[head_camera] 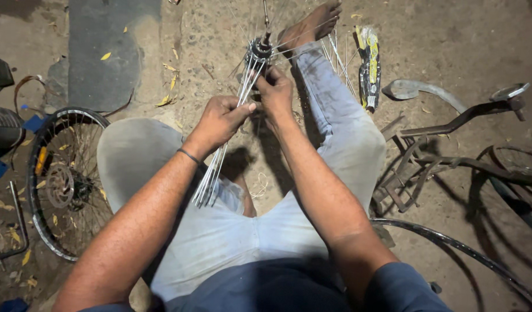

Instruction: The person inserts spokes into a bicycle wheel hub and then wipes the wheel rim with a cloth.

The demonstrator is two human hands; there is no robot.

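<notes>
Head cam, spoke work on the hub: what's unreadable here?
- Right hand fingertips: curled behind the spokes, so the grip on the hub is hidden.
- Spoke count in the left hand: too thin and bunched together.
- Wheel beside the left knee: partly hidden behind the knee.
- Bicycle frame: in shadow, cut off by the right edge.

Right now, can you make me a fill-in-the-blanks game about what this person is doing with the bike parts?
1. The left hand grips a bundle of thin metal ____.
2. The right hand works at the wheel hub, which sits just in front of a bare ____.
3. A spoked wheel lies on the ____ side of the person.
4. The person sits on the ____.

Missing words: spokes; foot; left; ground
</notes>
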